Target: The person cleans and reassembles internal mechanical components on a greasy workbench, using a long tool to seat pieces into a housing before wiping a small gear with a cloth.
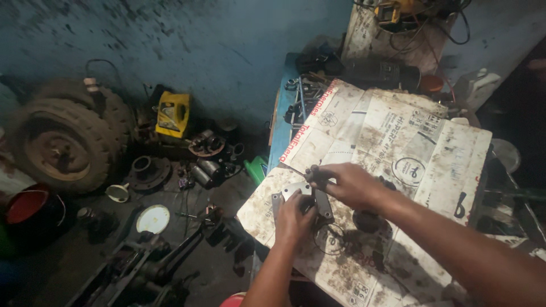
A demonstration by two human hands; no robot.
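Left hand (293, 219) pressing down on a grey metal plate (296, 190) lying on the stained cardboard (398, 136), right hand (350, 185) pinching a thin tool (296, 169) just above it, tyre (54, 142) lying far left.

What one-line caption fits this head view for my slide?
Left hand steadies a grey metal part on stained cardboard while the right hand works a thin tool.

plate (297, 190): dull grey metal | cardboard (398, 142): matt, grease-stained (rough-looking)
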